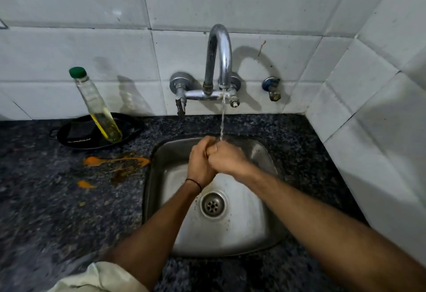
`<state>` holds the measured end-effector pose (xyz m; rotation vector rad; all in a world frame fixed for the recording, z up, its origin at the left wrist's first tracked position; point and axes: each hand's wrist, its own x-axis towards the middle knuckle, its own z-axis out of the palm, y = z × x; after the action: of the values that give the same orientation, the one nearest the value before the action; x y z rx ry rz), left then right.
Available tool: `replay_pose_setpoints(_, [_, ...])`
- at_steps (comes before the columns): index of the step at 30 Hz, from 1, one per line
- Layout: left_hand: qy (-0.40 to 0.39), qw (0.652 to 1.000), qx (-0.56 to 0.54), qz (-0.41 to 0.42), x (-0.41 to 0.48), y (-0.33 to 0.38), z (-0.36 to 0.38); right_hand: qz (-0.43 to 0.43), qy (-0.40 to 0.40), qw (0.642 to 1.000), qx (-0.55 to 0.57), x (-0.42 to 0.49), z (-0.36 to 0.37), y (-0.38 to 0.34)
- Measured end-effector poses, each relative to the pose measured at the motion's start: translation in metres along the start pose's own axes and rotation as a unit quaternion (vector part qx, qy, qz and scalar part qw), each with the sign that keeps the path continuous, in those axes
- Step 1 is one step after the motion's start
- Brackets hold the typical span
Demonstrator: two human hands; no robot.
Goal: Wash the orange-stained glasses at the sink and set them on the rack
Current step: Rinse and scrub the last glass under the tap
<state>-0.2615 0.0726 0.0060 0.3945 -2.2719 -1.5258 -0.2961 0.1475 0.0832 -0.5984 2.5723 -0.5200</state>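
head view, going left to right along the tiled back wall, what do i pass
green-capped bottle → left tap handle → curved spout → small blue-handled valve

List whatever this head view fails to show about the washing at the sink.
In the head view:
- The left hand and right hand clasp under the curved chrome tap; their fingers hide anything between them.
- Orange-stained glasses and rack: none inside the frame.
- Dark item in the round black pan: too dim to identify.
- Pale cloth: cut off by the bottom edge.
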Motion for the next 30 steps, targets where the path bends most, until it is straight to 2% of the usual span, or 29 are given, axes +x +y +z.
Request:
replay_pose_setpoints(1, [0.031, 0.999, 0.022, 0.01, 0.0, 0.004, 0.002, 0.046, 0.033, 0.995, 0.083, 0.0, 0.011, -0.005])
replay_pose_setpoints(3, [0.058, 0.997, 0.045, 0.026, 0.001, 0.007, 0.003, 0.047, 0.117, 0.977, 0.169, -0.007, 0.028, -0.004])
replay_pose_setpoints(4, [0.048, 0.998, 0.032, 0.022, 0.003, 0.005, 0.001, 0.005, 0.139, 0.972, 0.192, -0.014, 0.03, 0.002])
replay_pose_setpoints(5, [0.026, 1.0, 0.015, 0.007, 0.003, 0.005, -0.005, -0.072, 0.15, 0.97, 0.18, -0.019, 0.028, 0.014])
replay_pose_setpoints(6, [-0.006, 1.0, -0.006, -0.008, 0.004, 0.002, -0.011, -0.173, 0.142, 0.968, 0.114, -0.02, 0.023, 0.032])
replay_pose_setpoints(7, [-0.05, 0.999, -0.012, -0.02, 0.005, 0.001, -0.017, -0.273, 0.125, 0.954, -0.003, -0.015, 0.015, 0.051])
replay_pose_setpoints(8, [-0.098, 0.995, -0.001, -0.013, 0.006, 0.001, -0.02, -0.343, 0.103, 0.924, -0.135, -0.008, 0.004, 0.067])
replay_pose_setpoints(10, [-0.149, 0.987, 0.058, 0.003, 0.005, 0.007, -0.019, -0.382, 0.027, 0.876, -0.292, 0.004, -0.015, 0.078])
replay_pose_setpoints(11, [-0.143, 0.987, 0.069, -0.002, 0.005, 0.009, -0.016, -0.373, -0.005, 0.879, -0.298, 0.007, -0.019, 0.074])
replay_pose_setpoints(13, [-0.105, 0.992, 0.076, -0.006, 0.004, 0.008, -0.011, -0.323, -0.06, 0.927, -0.183, 0.008, -0.021, 0.061])
replay_pose_setpoints(15, [-0.075, 0.987, 0.145, -0.011, 0.002, 0.009, -0.009, -0.233, -0.108, 0.963, 0.078, 0.007, -0.015, 0.054])
replay_pose_setpoints(16, [-0.073, 0.976, 0.203, -0.019, 0.002, 0.012, -0.01, -0.167, -0.104, 0.952, 0.234, 0.006, -0.008, 0.051])
replay_pose_setpoints(18, [-0.111, 0.932, 0.344, -0.024, 0.003, 0.025, -0.016, -0.027, -0.009, 0.888, 0.458, 0.008, 0.014, 0.049])
replay_pose_setpoints(19, [-0.149, 0.894, 0.423, -0.007, 0.005, 0.032, -0.018, 0.03, 0.055, 0.839, 0.541, 0.008, 0.03, 0.048])
replay_pose_setpoints(21, [-0.214, 0.805, 0.552, 0.041, 0.008, 0.047, -0.02, 0.137, 0.146, 0.697, 0.689, 0.009, 0.061, 0.047])
replay_pose_setpoints(23, [-0.249, 0.746, 0.613, 0.074, 0.01, 0.056, -0.02, 0.206, 0.11, 0.564, 0.792, 0.009, 0.08, 0.047])
replay_pose_setpoints(24, [-0.265, 0.73, 0.626, 0.075, 0.009, 0.058, -0.02, 0.21, 0.066, 0.515, 0.829, 0.01, 0.084, 0.049])
replay_pose_setpoints(25, [-0.281, 0.717, 0.634, 0.067, 0.007, 0.059, -0.021, 0.208, 0.026, 0.498, 0.842, 0.011, 0.087, 0.051])
replay_pose_setpoints(26, [-0.293, 0.707, 0.641, 0.054, 0.005, 0.059, -0.023, 0.208, -0.009, 0.516, 0.831, 0.012, 0.09, 0.053])
replay_pose_setpoints(28, [-0.302, 0.697, 0.65, 0.037, 0.002, 0.058, -0.025, 0.2, -0.087, 0.593, 0.775, 0.013, 0.09, 0.053])
replay_pose_setpoints(30, [-0.3, 0.708, 0.64, 0.014, -0.002, 0.052, -0.027, 0.202, -0.147, 0.652, 0.716, 0.011, 0.085, 0.055])
